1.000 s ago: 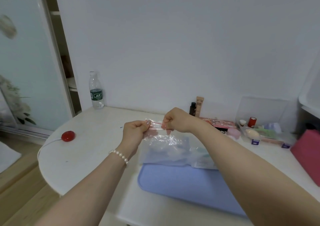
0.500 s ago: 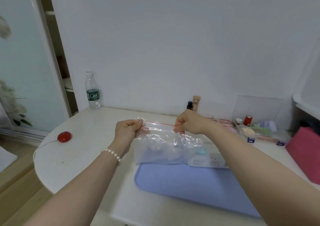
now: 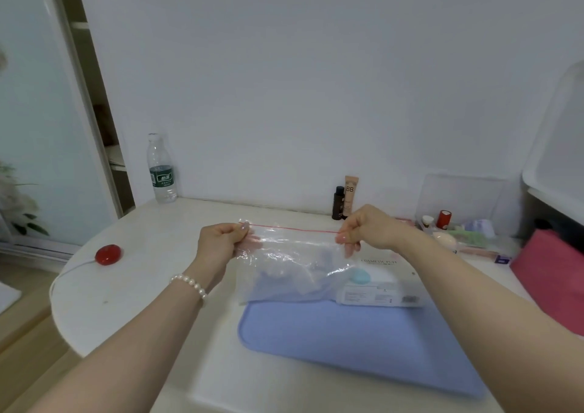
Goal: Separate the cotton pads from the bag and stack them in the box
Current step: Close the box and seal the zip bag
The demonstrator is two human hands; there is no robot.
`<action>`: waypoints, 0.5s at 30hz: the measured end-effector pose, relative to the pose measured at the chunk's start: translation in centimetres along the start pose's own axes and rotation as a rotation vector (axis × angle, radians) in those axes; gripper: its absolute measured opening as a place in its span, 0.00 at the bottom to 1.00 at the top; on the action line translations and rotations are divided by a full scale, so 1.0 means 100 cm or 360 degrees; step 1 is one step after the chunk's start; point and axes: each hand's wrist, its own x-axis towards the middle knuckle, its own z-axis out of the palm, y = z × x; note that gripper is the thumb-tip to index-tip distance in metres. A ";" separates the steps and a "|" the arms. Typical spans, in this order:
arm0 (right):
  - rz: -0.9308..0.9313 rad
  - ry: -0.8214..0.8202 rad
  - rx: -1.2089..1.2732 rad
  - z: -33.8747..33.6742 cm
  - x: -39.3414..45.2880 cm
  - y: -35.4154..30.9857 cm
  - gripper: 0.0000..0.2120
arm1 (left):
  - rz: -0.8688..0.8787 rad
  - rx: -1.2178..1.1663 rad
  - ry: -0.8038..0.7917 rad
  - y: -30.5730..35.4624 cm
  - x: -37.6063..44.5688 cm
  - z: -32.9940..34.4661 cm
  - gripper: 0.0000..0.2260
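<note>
Both hands hold a clear, crinkled plastic zip bag (image 3: 290,264) up above the tabletop. Her left hand (image 3: 221,242) pinches the bag's top left corner between thumb and curled fingers, and the right hand (image 3: 366,227) pinches the top right corner the same way, so the thin red zip line along the top edge is stretched straight between them. A string of white pearl beads (image 3: 189,283) circles the left wrist.

Inside the bag, pale shapes show through the plastic, too blurred to tell apart. The bag's lower edge hangs just over the far edge of a light blue, rounded rectangular mat (image 3: 357,343) that lies on the white tabletop (image 3: 126,286). Just behind the bag, partly covered by it, lies a flat white packet printed with the words "cosmetic puff" (image 3: 385,283), with a small turquoise shape on its front.

Further out, at the back right, a clear plastic box with its lid raised (image 3: 464,223) holds small cosmetics. A tan tube marked "BB" (image 3: 350,194) and a small dark bottle (image 3: 338,202) stand against the white wall. At the far left stands a clear plastic water bottle with a green label (image 3: 161,169). A round red object on a white cord (image 3: 108,254) sits on the left of the tabletop. A pink fabric item (image 3: 550,273) is at the right edge.
</note>
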 end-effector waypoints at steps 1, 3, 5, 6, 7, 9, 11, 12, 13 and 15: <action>0.0007 0.0027 0.0002 0.000 -0.001 0.001 0.06 | 0.0004 0.0022 -0.0007 0.000 0.000 0.000 0.08; 0.0041 0.0099 0.0015 0.002 -0.002 0.001 0.07 | -0.0005 0.0000 0.0000 -0.001 0.000 0.002 0.08; 0.0072 0.0166 0.0008 0.003 -0.001 0.002 0.06 | -0.0010 -0.0040 0.0010 0.000 -0.001 0.005 0.07; 0.0085 0.0194 0.0026 0.003 -0.001 0.003 0.06 | -0.0014 -0.0054 0.0010 0.000 -0.001 0.005 0.07; 0.0093 0.0214 0.0072 0.003 -0.001 0.005 0.06 | -0.0016 -0.0062 0.0010 0.000 0.000 0.004 0.07; 0.0110 0.0230 0.0186 0.003 -0.003 0.010 0.09 | -0.0022 -0.0077 0.0005 0.000 0.003 0.000 0.07; 0.0166 0.0207 0.0292 0.003 -0.007 0.017 0.12 | -0.0024 -0.0099 -0.0002 -0.001 0.006 -0.004 0.06; 0.0198 0.0193 0.0346 0.004 -0.009 0.020 0.13 | -0.0023 -0.0096 -0.0007 -0.001 0.008 -0.006 0.06; 0.0219 0.0180 0.0388 0.005 -0.010 0.024 0.12 | -0.0035 -0.0095 -0.0020 -0.002 0.009 -0.006 0.06; 0.0249 0.0200 0.0398 0.010 -0.010 0.029 0.10 | -0.0100 -0.0095 -0.0042 -0.004 0.013 -0.002 0.07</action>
